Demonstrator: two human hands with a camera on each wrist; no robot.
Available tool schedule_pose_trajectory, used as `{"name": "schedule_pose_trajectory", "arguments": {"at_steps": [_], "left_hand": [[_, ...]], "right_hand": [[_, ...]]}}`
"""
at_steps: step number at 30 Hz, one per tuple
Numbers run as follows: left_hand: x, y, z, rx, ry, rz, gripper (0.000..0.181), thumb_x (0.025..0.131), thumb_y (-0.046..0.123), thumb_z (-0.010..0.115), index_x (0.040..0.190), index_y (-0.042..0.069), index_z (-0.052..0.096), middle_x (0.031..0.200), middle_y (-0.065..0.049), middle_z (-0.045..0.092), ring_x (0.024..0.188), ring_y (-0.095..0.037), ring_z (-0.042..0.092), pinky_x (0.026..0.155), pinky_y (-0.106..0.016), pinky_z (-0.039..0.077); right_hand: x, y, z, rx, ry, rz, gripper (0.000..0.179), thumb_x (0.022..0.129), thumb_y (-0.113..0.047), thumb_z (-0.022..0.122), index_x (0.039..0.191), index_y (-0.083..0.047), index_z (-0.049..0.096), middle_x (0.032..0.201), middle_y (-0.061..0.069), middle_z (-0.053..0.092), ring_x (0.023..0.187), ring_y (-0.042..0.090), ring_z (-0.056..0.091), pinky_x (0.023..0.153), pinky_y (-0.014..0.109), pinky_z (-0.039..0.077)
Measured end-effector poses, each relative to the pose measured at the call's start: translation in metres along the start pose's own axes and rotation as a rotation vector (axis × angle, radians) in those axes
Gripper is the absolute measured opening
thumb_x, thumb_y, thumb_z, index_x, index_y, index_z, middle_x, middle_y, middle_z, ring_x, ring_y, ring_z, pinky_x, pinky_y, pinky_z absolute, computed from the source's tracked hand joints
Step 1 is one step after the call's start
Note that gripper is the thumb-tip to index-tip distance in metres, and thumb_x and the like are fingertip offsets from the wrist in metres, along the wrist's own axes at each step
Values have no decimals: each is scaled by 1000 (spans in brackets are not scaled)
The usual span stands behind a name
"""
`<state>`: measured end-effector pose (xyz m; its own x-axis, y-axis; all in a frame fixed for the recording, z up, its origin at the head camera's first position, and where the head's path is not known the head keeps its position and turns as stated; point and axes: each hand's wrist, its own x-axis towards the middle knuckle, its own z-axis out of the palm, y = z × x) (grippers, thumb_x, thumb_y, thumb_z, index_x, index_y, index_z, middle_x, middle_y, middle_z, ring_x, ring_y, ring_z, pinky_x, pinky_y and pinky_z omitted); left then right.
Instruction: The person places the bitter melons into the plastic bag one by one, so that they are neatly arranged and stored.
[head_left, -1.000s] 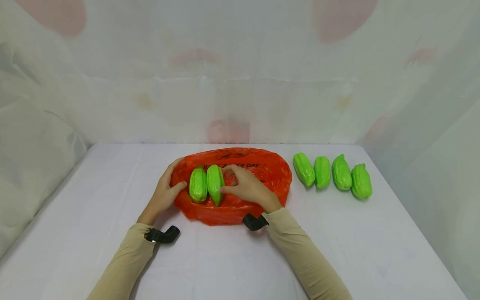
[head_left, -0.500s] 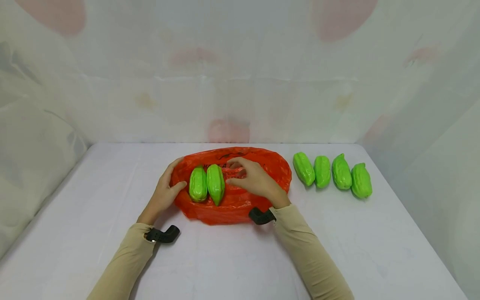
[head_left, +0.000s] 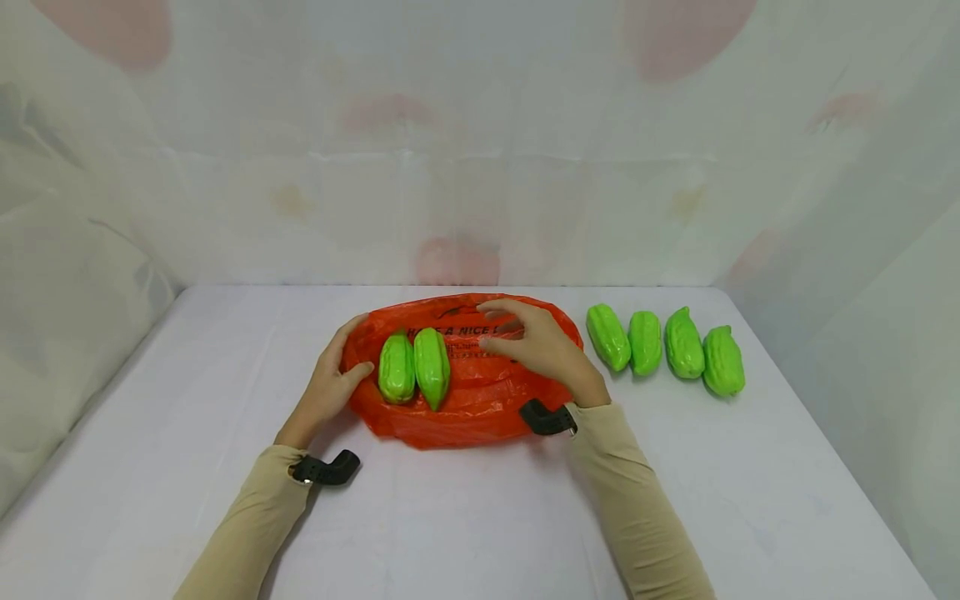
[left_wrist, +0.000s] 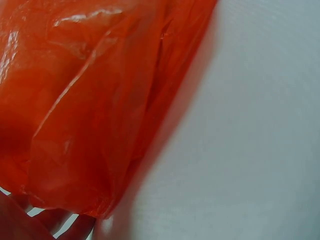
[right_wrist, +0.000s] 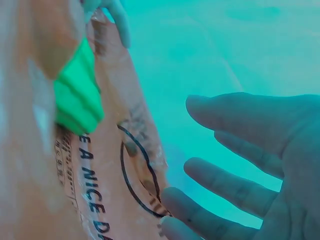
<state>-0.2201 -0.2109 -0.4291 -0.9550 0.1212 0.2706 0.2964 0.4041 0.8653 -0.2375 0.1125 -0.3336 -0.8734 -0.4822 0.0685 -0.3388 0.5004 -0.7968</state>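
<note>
A white backdrop [head_left: 480, 200] with pink patches is stretched across the upper frame, its foot met by the far edge of a white table [head_left: 450, 533]. At centre, a red bag [head_left: 487, 400] is spread, its far rim set just short of that edge. Room is given by broad stretches of cloth at left and below the bag, where two tan sleeves [head_left: 637, 500] are seen. At centre left, the bag's left end is touched by the left hand [head_left: 330, 383], thumb and fingers spread wide. Over the bag's right half, the right hand [head_left: 543, 346] is held wide, thumb and fingers apart. Two green fruits [head_left: 432, 368] are placed side by side in the bag's left half. Four more fruits [head_left: 684, 343] are lined up at right, the outermost set near the table's right edge, the innermost just beside the bag. Black wrist cameras [head_left: 549, 419] are worn at both cuffs. Since a second earlier, the right hand has been drawn rightward from the paired fruits, and more printed lettering is exposed; the left hand is unmoved.
</note>
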Motion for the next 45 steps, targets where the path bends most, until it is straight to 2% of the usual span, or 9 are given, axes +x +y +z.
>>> {"name": "schedule_pose_trajectory", "arguments": {"at_steps": [6, 15, 26, 34, 42, 45], "left_hand": [[0, 0, 0, -1, -1, -8, 70, 89, -8, 52, 154, 11, 33, 155, -18, 38, 141, -34, 36, 114, -60, 25], [-1, 1, -1, 6, -1, -5, 70, 89, -8, 52, 154, 11, 33, 154, -19, 39, 140, -35, 36, 114, -61, 26], [-1, 0, -2, -1, -4, -7, 70, 89, -8, 52, 154, 11, 33, 154, -18, 40, 140, -35, 36, 114, -61, 25], [-1, 0, -1, -4, -10, -15, 70, 90, -7, 52, 154, 12, 32, 155, -19, 38, 142, -36, 34, 115, -62, 24], [-1, 2, -1, 3, -9, -23, 70, 90, -7, 51, 154, 11, 32, 155, -19, 38, 141, -36, 35, 115, -62, 24], [-1, 2, -1, 12, -9, -20, 69, 90, -7, 51, 154, 12, 32, 154, -18, 39, 141, -35, 35, 116, -56, 26]], "right_hand": [[-2, 7, -9, -6, 41, -8, 47, 91, -23, 71, 136, -17, 58, 135, 12, 61, 124, 33, 58, 101, 49, 48], [-8, 15, -23, 12, 84, 21, 51, 92, -21, 70, 140, -11, 55, 137, 16, 59, 122, 38, 58, 103, 50, 47], [-14, 26, -38, 6, 181, 69, 50, 91, -20, 71, 138, -16, 56, 136, 14, 59, 119, 34, 61, 94, 49, 52], [-19, 34, -50, -16, 265, 68, 48, 91, -16, 71, 137, -13, 57, 132, 14, 62, 117, 35, 62, 101, 49, 49], [-22, 43, -59, -44, 280, 132, 50, 92, -17, 67, 140, -13, 54, 135, 16, 60, 121, 39, 59, 102, 49, 48], [-22, 46, -61, -55, 276, 144, 50, 93, -17, 66, 140, -13, 53, 136, 17, 59, 121, 39, 59, 102, 50, 48]]}}
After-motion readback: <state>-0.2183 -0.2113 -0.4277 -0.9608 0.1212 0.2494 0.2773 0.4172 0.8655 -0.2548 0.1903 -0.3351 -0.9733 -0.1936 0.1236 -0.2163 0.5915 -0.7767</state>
